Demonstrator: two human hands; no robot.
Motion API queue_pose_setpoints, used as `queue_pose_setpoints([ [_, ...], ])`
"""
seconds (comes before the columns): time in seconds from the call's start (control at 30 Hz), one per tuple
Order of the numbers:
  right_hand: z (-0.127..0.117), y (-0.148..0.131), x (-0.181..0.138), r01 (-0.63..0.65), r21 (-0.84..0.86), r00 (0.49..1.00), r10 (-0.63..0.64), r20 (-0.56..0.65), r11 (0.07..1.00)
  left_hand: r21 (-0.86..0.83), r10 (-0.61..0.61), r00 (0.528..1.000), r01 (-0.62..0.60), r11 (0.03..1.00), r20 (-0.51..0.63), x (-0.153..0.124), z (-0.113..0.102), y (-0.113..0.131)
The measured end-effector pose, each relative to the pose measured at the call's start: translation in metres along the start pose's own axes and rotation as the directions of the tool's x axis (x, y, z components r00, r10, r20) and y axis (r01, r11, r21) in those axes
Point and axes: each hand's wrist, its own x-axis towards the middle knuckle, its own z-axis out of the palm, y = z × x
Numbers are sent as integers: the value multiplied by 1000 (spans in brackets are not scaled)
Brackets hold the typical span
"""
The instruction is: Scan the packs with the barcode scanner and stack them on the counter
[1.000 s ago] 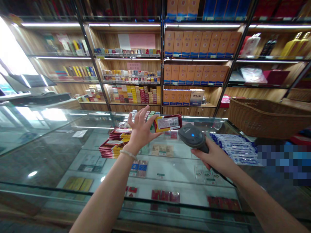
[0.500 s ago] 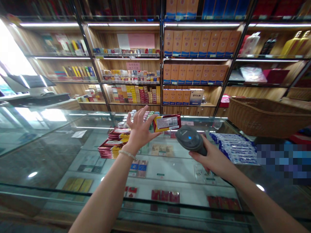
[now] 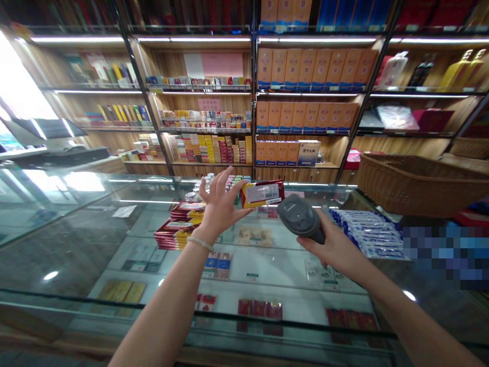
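Note:
My left hand [image 3: 219, 205] is raised over the glass counter [image 3: 76, 239] and pinches a red and yellow carton [image 3: 263, 193] by its left end, its white barcode label turned toward me. My right hand [image 3: 336, 248] grips a grey handheld barcode scanner [image 3: 300, 217], whose head points up at the carton from just below and to its right. Scanner and carton are a short gap apart.
Two stacks of red cartons [image 3: 176, 232] lie on the counter left of my left hand. Blue and white cartons [image 3: 369, 232] lie at the right. A wicker basket [image 3: 416, 183] stands beyond them. Stocked shelves [image 3: 305, 117] line the back wall.
My right hand has brought the scanner slightly left and up, closer to the carton. The blue light on the scanner's head is no longer lit. The left hand has barely moved.

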Motion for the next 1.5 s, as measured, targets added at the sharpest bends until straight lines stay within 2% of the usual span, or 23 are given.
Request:
queue_pose_setpoints([
  [0.17,-4,7,5,46,-48,997,-49,-58,998,14,4,1000,-4,1000,0,0,1,-1],
  [0.33,-14,21,14,59,-259,982,-102,-156,964,17,15,1000,-15,1000,-12,0,1,-1],
  [0.53,-7,23,11,94,-480,990,-133,-47,872,0,-7,1000,7,1000,-10,0,0,0],
  [0.83,32,22,3,271,-591,963,-207,174,760,28,15,1000,-15,1000,-5,-1,0,0],
  [1.03,45,33,4,387,-592,912,-387,135,707,20,25,1000,-24,999,-8,-2,2,0],
  [1.5,53,47,4,394,-628,913,-364,184,671,8,22,1000,-22,1000,11,-1,-1,4],
])
